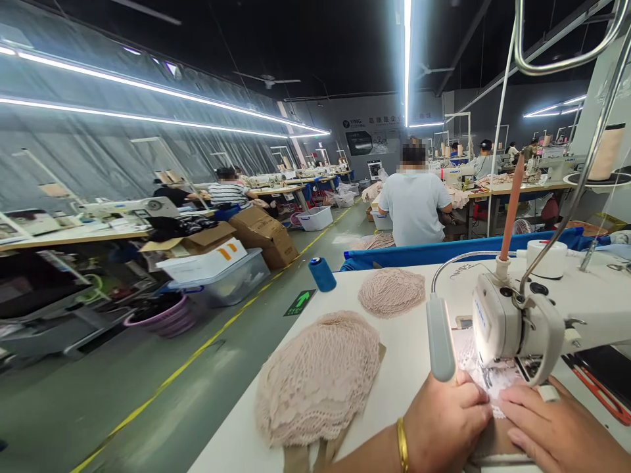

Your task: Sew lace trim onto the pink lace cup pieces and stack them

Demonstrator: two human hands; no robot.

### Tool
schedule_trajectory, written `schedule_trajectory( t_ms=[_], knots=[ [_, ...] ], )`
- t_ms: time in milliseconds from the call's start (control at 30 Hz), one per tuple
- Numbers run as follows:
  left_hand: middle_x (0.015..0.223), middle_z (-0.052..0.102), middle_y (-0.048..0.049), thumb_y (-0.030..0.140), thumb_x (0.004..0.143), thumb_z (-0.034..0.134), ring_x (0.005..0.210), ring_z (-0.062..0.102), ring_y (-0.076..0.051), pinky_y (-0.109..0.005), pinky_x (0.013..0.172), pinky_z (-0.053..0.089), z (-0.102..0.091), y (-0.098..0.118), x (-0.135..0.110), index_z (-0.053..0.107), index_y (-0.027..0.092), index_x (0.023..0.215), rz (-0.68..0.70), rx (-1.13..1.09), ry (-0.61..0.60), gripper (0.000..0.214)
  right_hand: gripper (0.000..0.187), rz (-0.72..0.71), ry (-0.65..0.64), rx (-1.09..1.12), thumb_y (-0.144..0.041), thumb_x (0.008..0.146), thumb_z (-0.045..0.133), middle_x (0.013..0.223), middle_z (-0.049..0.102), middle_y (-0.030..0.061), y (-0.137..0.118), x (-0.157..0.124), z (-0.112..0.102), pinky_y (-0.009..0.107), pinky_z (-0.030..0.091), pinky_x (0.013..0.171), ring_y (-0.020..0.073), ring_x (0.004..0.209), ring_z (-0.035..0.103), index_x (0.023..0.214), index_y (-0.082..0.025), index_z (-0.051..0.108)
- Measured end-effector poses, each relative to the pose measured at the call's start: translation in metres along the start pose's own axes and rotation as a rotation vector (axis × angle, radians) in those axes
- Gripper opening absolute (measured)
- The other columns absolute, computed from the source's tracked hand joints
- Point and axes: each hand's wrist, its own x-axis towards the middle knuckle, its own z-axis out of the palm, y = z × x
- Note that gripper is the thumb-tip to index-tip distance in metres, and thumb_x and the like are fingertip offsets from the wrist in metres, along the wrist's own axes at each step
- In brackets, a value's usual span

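Under the head of a white sewing machine [497,315], a piece of pale lace [499,408] lies at the needle, lit by a small lamp [440,338]. My left hand [446,415], wearing a gold bangle [402,443], has its fingers closed on the lace's left edge. From the other side my right hand [552,417] holds the lace with its fingertips, close to the presser foot. Part of the lace is hidden by my fingers and the machine. Left of my hands lie a large pile of beige lace pieces [320,378] and a smaller lace pile [392,292].
A blue thread cone [322,274] stands at the table's left edge. Orange-handled scissors [599,387] lie right of the machine, beside a dark flat object [608,368]. Past the blue cloth trough [394,256] a person in a light shirt [414,207] sits facing away. Boxes [263,240] border the aisle.
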Motion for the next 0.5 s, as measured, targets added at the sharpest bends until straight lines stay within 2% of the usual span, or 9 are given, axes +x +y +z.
schedule_trajectory(
  t_ms=[133, 267, 500],
  knots=[
    [0.103, 0.080, -0.0026, 0.021, 0.103, 0.063, 0.088, 0.070, -0.019, -0.035, 0.085, 0.048, 0.000, 0.000, -0.001, 0.069, 0.019, 0.100, -0.025, -0.001, -0.068, 0.007, 0.025, -0.009, -0.036, -0.009, -0.026, 0.109, 0.054, 0.111, 0.085, 0.0012, 0.001, -0.006, 0.004, 0.034, 0.059, 0.080, 0.0222, 0.084, 0.075, 0.119, -0.029, 0.077],
    [0.106, 0.080, -0.0008, 0.020, 0.102, 0.062, 0.090, 0.070, -0.019, -0.038, 0.093, 0.048, -0.002, 0.002, 0.000, 0.069, 0.019, 0.100, -0.060, -0.021, -0.066, 0.007, 0.024, 0.005, -0.029, 0.003, -0.027, 0.111, 0.055, 0.111, 0.085, 0.0013, 0.003, -0.010, 0.009, 0.034, 0.058, 0.083, 0.0219, 0.086, 0.075, 0.122, -0.030, 0.076],
    [0.103, 0.080, -0.0008, 0.023, 0.114, 0.049, 0.093, 0.069, -0.021, -0.041, 0.097, 0.047, -0.007, 0.001, 0.006, 0.073, 0.019, 0.100, -0.133, 0.002, -0.086, 0.028, 0.027, 0.043, 0.033, -0.005, -0.032, 0.114, 0.051, 0.106, 0.085, 0.0033, 0.002, -0.004, 0.013, 0.032, 0.057, 0.074, 0.0206, 0.079, 0.075, 0.121, -0.028, 0.076]
  ],
)
